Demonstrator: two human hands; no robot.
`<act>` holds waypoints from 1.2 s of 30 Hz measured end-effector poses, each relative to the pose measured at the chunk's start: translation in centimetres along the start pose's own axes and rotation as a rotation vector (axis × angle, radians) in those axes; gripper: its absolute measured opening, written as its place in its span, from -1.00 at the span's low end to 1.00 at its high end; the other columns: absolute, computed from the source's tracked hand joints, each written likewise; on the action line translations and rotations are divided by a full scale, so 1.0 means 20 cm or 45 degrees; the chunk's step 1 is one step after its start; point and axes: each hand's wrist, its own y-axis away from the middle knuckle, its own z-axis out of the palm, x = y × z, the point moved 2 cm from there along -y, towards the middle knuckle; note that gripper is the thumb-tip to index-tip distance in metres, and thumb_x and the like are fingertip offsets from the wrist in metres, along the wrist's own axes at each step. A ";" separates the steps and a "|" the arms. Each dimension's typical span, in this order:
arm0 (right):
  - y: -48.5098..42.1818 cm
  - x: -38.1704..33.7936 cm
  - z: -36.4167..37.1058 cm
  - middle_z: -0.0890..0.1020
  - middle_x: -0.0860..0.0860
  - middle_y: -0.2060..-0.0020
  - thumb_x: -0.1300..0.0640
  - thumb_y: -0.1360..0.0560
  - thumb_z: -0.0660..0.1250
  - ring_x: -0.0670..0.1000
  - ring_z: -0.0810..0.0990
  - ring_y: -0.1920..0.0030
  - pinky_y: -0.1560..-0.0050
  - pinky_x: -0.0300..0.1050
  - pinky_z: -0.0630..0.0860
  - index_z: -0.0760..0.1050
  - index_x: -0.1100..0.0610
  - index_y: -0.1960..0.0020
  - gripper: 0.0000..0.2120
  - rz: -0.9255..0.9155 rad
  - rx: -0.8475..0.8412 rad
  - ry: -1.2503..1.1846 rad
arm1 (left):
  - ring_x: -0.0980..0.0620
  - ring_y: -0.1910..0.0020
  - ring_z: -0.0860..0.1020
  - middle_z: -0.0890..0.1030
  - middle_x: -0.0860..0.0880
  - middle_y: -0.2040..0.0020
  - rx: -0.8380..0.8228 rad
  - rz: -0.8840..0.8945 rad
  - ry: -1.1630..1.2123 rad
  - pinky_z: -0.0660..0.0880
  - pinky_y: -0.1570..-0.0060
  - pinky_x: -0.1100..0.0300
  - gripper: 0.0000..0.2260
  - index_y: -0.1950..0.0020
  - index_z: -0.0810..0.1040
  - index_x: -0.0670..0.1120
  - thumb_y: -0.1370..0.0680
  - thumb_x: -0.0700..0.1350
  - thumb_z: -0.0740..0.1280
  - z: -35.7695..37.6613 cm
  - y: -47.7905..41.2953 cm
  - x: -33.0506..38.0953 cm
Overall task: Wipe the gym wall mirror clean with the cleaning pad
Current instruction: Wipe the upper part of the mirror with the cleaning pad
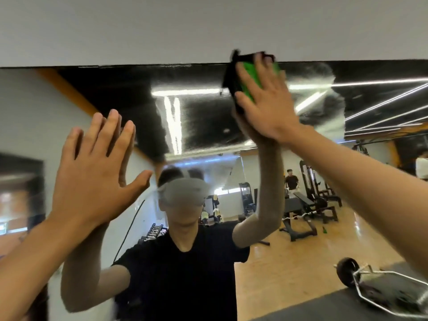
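The wall mirror (199, 117) fills most of the view; its top edge runs under a white wall. My right hand (266, 100) presses a green and black cleaning pad (247, 79) flat against the glass at the mirror's top edge, fingers straight and spread over the pad. A smeared wet patch covers the glass around and left of the pad. My left hand (92, 167) rests flat on the mirror lower left, fingers straight and spread, holding nothing. My own reflection shows in the middle of the glass.
The white wall (208, 26) lies above the mirror. Reflected in the glass are a wooden gym floor, benches and weight machines (310, 205), a barbell (375, 283) on a dark mat, and other people in the distance.
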 end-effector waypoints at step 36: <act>-0.09 -0.31 0.03 -0.13 0.15 -0.68 -0.22 -0.70 -0.09 0.21 -0.21 -0.67 -0.63 0.22 -0.25 -0.12 -0.08 -0.70 -0.38 0.277 0.089 0.001 | -0.17 -0.72 -0.02 0.01 -0.13 -0.74 0.024 0.004 0.056 0.01 -0.62 -0.31 -0.20 -0.74 0.05 -0.04 -0.61 0.38 -0.02 0.07 0.00 -0.02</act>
